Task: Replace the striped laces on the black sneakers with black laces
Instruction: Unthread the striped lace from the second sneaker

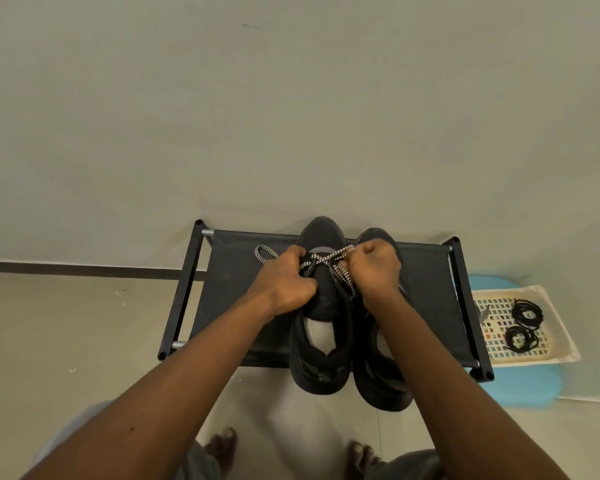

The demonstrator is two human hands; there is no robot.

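Two black sneakers stand side by side on a low black rack (229, 271), toes toward the wall. The left sneaker (321, 348) still carries its black-and-white striped lace (326, 259), crossed near the toe. My left hand (288, 282) grips the lace on that shoe's left side, with a loop of it trailing out to the left. My right hand (378, 271) is fisted and pinches the lace's other end. It hides most of the right sneaker (383, 379). Two coiled black laces (523, 327) lie in a basket on the right.
The white mesh basket (555, 327) sits on a blue mat (520, 386) right of the rack. The wall rises directly behind the rack. Pale floor tiles surround it, and my bare feet (222, 448) are at the bottom of the view.
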